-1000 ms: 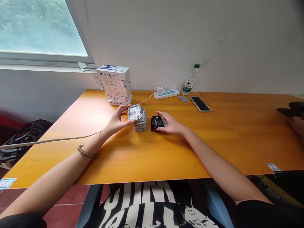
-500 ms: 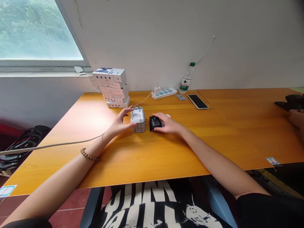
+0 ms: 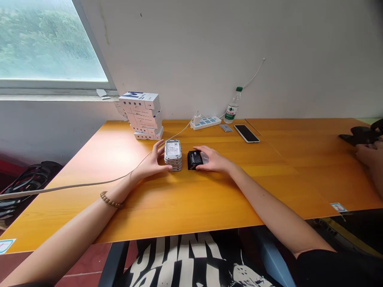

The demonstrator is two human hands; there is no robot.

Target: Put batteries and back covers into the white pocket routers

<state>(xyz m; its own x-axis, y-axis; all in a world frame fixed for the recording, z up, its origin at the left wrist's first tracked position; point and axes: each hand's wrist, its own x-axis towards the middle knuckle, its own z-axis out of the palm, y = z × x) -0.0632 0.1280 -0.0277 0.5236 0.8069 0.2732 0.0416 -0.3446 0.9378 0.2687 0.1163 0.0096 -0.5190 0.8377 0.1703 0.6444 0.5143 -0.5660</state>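
Note:
In the head view, a stack of several white, round-cornered electronic units point(image 3: 173, 151) stands on the table, the top one carrying a printed label. My left hand point(image 3: 155, 162) curves around its left side, thumb at the lower front and fingers toward the back. Just right of it lies a small pile of black batteries point(image 3: 195, 158) marked 3000 mAh. My right hand point(image 3: 213, 158) grips that pile from the right, thumb at the front edge and fingers behind. Something greyish and shiny shows under the right palm; I cannot make it out.
White boxes point(image 3: 143, 115) are stacked at the back left. Behind stand a power strip point(image 3: 206, 122) and a water bottle point(image 3: 232, 108), with a phone point(image 3: 247, 133) nearby. A white cable point(image 3: 89, 184) crosses over my left forearm. Another person's hand point(image 3: 369, 157) is at far right.
My left thumb has slid lower on the unit stack, off its top front edge. My right hand remains at the batteries. The whole view has shifted slightly.

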